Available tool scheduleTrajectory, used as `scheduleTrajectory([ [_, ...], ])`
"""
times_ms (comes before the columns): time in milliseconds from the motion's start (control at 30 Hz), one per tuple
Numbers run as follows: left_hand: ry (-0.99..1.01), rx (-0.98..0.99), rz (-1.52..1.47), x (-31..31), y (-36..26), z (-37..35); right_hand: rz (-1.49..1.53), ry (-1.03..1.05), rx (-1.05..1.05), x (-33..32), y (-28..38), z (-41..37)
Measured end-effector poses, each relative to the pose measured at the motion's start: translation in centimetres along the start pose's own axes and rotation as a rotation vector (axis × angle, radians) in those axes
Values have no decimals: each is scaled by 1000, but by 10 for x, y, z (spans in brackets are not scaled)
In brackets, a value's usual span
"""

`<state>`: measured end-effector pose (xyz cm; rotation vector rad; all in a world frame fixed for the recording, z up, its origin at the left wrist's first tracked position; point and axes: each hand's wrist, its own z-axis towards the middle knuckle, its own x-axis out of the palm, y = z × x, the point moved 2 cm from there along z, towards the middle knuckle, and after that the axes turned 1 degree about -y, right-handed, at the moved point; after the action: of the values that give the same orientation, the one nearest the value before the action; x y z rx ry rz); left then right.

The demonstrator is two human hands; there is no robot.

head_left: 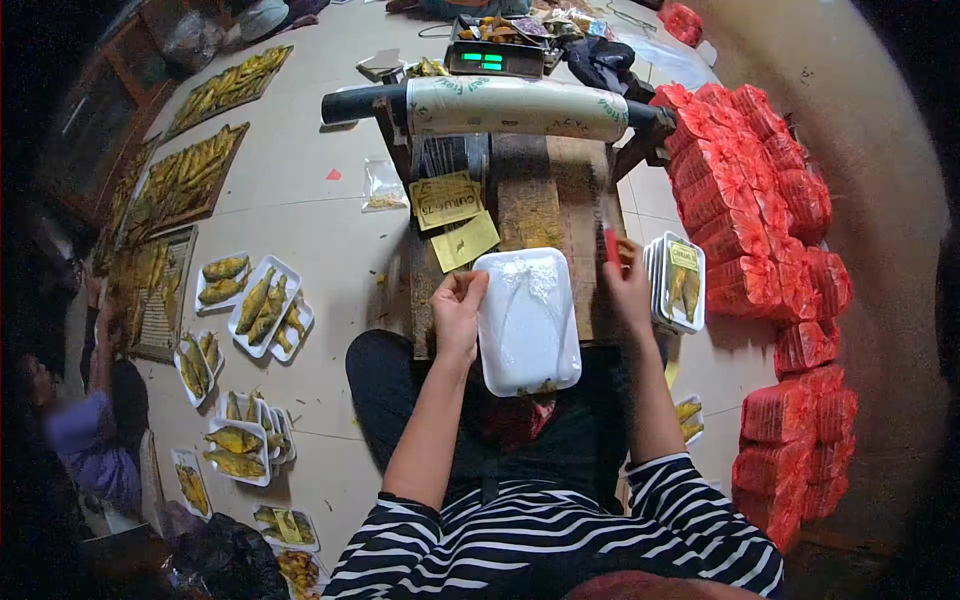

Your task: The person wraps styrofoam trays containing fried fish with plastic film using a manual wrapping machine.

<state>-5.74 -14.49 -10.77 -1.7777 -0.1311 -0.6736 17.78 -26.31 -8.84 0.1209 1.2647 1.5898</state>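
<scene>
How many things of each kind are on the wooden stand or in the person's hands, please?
film roll: 1
white tray, left hand gripping its edge: 1
yellow label sheets: 2
red stick, in right hand: 1
Total: 5
</scene>
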Motion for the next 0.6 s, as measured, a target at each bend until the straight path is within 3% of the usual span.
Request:
scheduleTrajectory([
  [33, 1, -38, -82, 0, 1, -1, 450, 21, 435, -11, 12, 1],
  [100, 0, -118, -239, 2, -1, -4, 786, 68, 383, -25, 73, 10],
  [200, 27, -134, -313, 8, -11, -12, 433, 671, 178, -19, 134, 30],
  [233, 19, -104, -294, 9, -14, -16, 327, 752, -26, -3, 153, 31],
  [267, 10, -68, -280, 12, -17, -20, 285, 859, -83, 15, 159, 31],
  [300, -2, -33, -268, 16, -21, -25, 42, 817, -349, 27, 168, 28],
  [367, -15, 52, -206, 26, -30, -31, -365, 797, -411, 32, 198, 23],
  [467, 10, 38, -250, 18, -16, -28, -523, 829, -412, 6, 165, 34],
  [500, -8, 1, -327, 15, -13, -28, -538, 707, -405, -21, 148, 37],
  [533, -8, -52, -329, 4, -7, -27, -732, 771, -49, -51, 144, 47],
  [567, -6, -106, -329, -6, -1, -26, -792, 763, -124, -77, 124, 49],
  [600, -58, -79, -358, -4, 0, -27, -754, 821, 77, -94, 116, 47],
])
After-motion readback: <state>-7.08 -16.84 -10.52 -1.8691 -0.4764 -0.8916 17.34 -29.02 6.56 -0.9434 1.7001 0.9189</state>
